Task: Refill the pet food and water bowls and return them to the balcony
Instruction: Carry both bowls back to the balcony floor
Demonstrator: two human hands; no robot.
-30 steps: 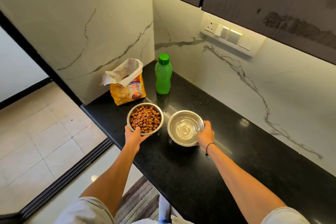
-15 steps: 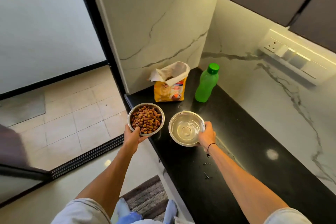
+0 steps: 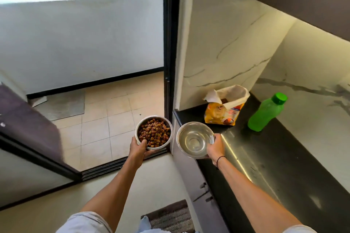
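Note:
My left hand [image 3: 139, 148] grips the near rim of a steel food bowl [image 3: 153, 132] full of brown kibble, held in the air past the counter's left end, over the balcony doorway. My right hand [image 3: 215, 147] holds a steel water bowl [image 3: 195, 139] by its right rim, with clear water in it, just above the counter's left corner. The tiled balcony floor [image 3: 94, 130] lies beyond the open sliding door.
On the black counter [image 3: 265, 157] stand an open yellow pet food bag [image 3: 225, 108] and a green bottle [image 3: 267, 114]. A black door frame [image 3: 167, 62] stands between balcony and counter. A grey mat [image 3: 60, 104] lies on the balcony; a striped rug [image 3: 170, 217] lies at my feet.
Both bowls have been lifted off the counter and carried left toward the doorway. My view has swung left, so the balcony wall and greenery now show.

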